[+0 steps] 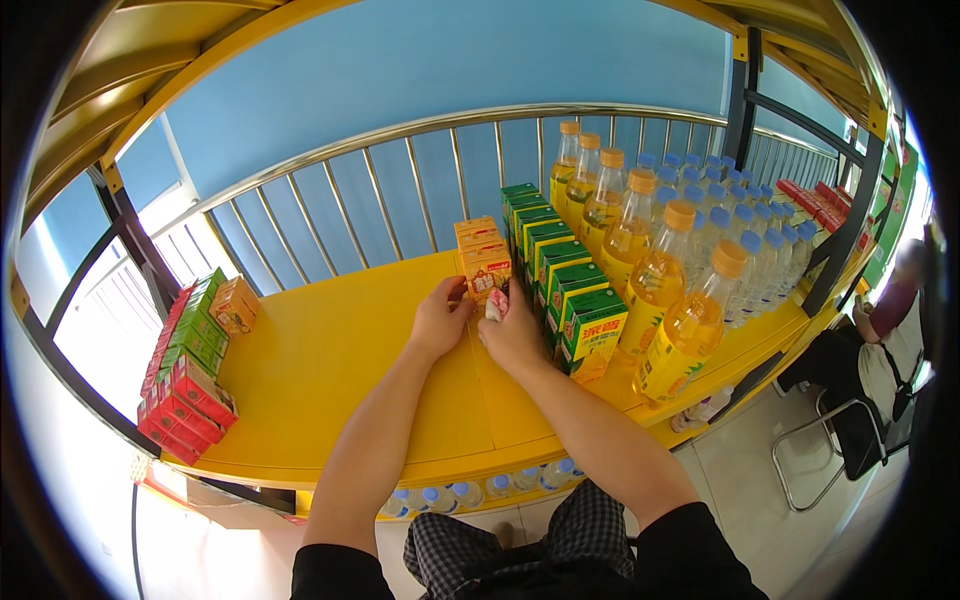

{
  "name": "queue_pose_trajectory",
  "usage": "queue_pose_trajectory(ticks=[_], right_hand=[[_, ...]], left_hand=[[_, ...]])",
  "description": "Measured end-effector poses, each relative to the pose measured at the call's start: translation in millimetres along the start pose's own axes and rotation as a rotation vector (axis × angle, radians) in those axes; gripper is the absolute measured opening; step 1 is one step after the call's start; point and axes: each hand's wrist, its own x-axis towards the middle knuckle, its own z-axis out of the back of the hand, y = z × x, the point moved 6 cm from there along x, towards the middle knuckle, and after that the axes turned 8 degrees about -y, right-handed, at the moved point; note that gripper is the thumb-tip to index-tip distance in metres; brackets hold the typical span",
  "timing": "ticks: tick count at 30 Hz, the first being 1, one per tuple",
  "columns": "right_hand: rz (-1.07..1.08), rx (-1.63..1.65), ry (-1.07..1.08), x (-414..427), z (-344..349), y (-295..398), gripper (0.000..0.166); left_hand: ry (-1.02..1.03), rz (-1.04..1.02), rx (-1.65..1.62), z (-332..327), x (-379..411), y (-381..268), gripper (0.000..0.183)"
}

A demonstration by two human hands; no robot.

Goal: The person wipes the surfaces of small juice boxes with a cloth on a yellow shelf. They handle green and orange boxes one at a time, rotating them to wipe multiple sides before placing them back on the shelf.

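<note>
A short row of small orange drink cartons (487, 268) stands on the yellow shelf (337, 352), running back toward the railing. My left hand (441, 319) has its fingers curled against the left side of the front carton. On the opposite side, my right hand (516, 330) rests along the same carton and pinches a crumpled pink-and-white piece (496, 306), perhaps cloth or wrapper. Its fingers are partly hidden behind the carton. Immediately to the right runs a row of green drink cartons (592, 330), close to my right hand.
Beyond the green cartons stand yellow drink bottles (679, 337) and blue-capped water bottles (739, 225). Red cartons (187, 405), green cartons (196, 330) and orange cartons (235, 304) line the left end. A metal railing (420, 135) borders the back. A person (889, 315) sits at right.
</note>
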Motion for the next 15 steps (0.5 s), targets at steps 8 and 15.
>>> queue_pose_trajectory(ticks=[8, 15], right_hand=[[0.061, -0.034, -0.041, 5.0, -6.2, -12.2, 0.076], [0.338, -0.331, -0.269, -13.1, 1.8, 4.0, 0.079]], left_hand=[[-0.014, 0.021, 0.014, 4.0, -2.8, -0.9, 0.041], [-0.093, 0.048, 0.07, 12.6, -4.0, -20.0, 0.052]])
